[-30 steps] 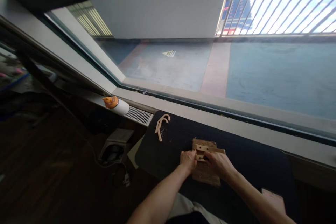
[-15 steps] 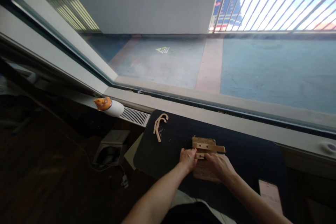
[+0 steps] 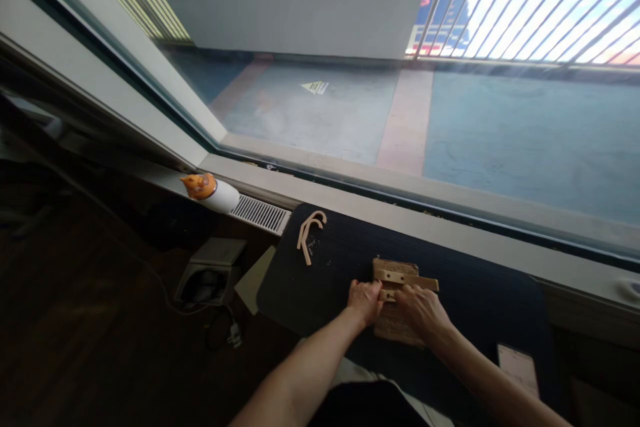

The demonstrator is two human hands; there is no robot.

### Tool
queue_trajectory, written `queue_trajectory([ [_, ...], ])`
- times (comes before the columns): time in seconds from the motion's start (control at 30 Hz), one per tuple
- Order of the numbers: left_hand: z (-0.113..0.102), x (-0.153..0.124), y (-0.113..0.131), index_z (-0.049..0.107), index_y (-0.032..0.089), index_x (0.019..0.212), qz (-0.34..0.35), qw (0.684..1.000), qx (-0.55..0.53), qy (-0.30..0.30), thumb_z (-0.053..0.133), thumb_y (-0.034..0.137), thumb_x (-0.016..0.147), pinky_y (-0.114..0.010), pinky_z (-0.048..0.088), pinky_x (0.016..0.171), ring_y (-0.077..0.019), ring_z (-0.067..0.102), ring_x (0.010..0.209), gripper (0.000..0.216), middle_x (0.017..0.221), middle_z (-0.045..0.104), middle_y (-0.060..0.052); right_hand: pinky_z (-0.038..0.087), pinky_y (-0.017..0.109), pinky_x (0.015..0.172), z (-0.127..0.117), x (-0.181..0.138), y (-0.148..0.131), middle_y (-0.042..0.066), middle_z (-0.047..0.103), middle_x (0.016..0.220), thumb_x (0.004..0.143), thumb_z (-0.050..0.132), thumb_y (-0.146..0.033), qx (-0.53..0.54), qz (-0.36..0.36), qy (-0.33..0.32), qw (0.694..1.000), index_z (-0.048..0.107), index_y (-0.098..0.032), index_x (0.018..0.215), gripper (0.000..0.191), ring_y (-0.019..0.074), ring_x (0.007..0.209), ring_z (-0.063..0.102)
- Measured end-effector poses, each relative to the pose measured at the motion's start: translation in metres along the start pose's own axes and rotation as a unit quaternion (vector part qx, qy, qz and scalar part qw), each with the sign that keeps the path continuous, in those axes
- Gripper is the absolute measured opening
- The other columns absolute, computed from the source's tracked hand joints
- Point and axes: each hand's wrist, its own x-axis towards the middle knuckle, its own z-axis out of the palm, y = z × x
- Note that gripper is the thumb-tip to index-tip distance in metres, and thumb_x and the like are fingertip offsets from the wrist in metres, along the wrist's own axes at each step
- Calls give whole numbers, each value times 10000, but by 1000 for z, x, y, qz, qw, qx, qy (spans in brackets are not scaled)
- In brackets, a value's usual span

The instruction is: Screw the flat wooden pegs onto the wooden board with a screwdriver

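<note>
A rough wooden block (image 3: pixel 397 328) lies on the dark table in front of me. Across its far part rests a light wooden strip (image 3: pixel 400 277) with small holes, its right end sticking out past the block. Nearer to me is a second, shorter-looking wooden piece (image 3: pixel 388 295), also with a hole. My left hand (image 3: pixel 365 300) is closed around that piece's left end. My right hand (image 3: pixel 423 310) has its fingers curled over the right end, hiding it. Whether a small tool sits in the right hand cannot be made out.
Two curved wooden hook pieces (image 3: pixel 310 235) lie among crumbs at the far left of the dark table (image 3: pixel 475 287). A phone (image 3: pixel 519 368) lies at the right. Beyond are a window sill (image 3: pixel 350 203) and a white radiator with an orange-topped white bottle (image 3: pixel 213 192).
My view has shifted slightly, so everything sits a little differently in the frame. The right hand's fingers have curled further over the near wooden piece; the left hand keeps its hold.
</note>
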Motion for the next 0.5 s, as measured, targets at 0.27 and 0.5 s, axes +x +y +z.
queue_trajectory([
  [0.27, 1, -1, 0, 530, 210, 1122, 6, 1000, -3, 6, 555, 259, 808, -412, 398, 929, -248, 648, 952, 319, 998, 704, -67, 476, 278, 656, 4, 1, -1, 141, 732, 834, 851, 469, -45, 9, 12, -25, 1000, 684, -122, 874, 229, 240, 819, 710],
  [0.5, 2, 0, 0, 533, 207, 1125, 4, 1000, -2, 6, 555, 257, 807, -421, 390, 941, -251, 646, 953, 323, 1002, 703, -70, 488, 303, 622, 10, 3, 1, 131, 732, 806, 910, 448, -178, 8, 59, -25, 998, 658, -137, 920, 214, 260, 788, 715],
])
